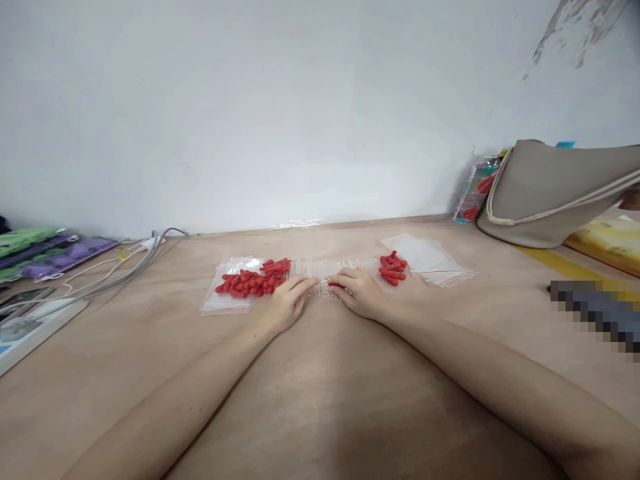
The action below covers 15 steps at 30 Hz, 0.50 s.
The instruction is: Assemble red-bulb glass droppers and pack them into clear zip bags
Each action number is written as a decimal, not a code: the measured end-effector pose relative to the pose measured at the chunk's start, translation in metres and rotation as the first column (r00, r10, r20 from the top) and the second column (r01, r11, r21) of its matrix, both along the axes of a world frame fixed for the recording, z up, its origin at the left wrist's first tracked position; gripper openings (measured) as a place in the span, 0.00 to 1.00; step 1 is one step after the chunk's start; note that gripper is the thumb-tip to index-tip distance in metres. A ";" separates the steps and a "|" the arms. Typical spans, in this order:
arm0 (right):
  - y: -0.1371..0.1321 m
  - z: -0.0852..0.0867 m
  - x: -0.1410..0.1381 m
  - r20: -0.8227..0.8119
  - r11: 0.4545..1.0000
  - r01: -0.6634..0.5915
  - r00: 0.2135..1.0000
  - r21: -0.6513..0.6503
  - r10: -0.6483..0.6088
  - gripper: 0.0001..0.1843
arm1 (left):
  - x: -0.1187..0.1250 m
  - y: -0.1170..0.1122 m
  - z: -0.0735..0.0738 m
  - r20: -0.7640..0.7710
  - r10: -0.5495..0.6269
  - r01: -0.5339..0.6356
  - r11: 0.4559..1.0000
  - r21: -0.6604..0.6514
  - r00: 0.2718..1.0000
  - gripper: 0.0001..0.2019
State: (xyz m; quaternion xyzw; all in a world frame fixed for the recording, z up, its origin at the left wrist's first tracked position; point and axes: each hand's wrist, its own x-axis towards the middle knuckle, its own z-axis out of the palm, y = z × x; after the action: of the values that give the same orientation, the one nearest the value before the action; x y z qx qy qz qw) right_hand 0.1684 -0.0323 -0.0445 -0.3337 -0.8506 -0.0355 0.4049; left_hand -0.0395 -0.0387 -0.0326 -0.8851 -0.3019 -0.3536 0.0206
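Between my hands lies a row of thin clear tubes [320, 268], side by side on the tabletop. My right hand [361, 292] is closed in a pinch, with a small red rubber bulb [334, 285] at its fingertips. My left hand [289, 301] faces it from the left, fingers together, pinching what looks like the end of a thin clear tube; its fingertips hide most of it. Left of the row, a heap of red rubber bulbs [245, 283] rests on clear plastic bags [220, 308]. More red pieces [393, 270], some longer, lie at the row's right end.
Flat zip bags [425, 257] lie at the right. Farther right are a grey-beige bag [535, 193], a colourful package [475, 193] and a blurred-out dark object [595, 313]. Cables [120, 267], a power strip [45, 330] and purple-green packets [65, 253] occupy the left. A white wall [300, 113] stands behind.
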 end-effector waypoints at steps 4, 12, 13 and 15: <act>-0.003 0.002 0.002 -0.070 0.997 -0.055 0.996 -0.060 0.051 0.11 | 0.000 -0.003 0.004 -0.055 0.023 -0.024 0.999 -0.023 0.998 0.14; -0.005 0.002 0.003 -0.096 0.990 -0.056 0.994 -0.128 0.044 0.10 | -0.002 -0.004 0.005 -0.052 0.037 -0.039 0.999 -0.027 0.998 0.15; -0.006 0.002 0.004 -0.111 0.989 -0.057 0.993 -0.133 0.043 0.11 | -0.002 -0.004 0.004 -0.061 0.037 -0.039 0.999 -0.031 0.997 0.16; -0.007 0.003 0.005 -0.138 0.987 -0.088 0.988 -0.135 0.069 0.11 | -0.002 -0.004 0.004 -0.088 0.019 -0.022 0.999 -0.035 0.996 0.16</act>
State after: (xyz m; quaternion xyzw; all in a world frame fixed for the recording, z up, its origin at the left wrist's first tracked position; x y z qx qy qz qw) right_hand 0.1731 -0.0390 -0.0420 -0.3293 -0.8346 0.0630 0.4372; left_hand -0.0417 -0.0423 -0.0285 -0.8968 -0.3161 -0.3088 0.0215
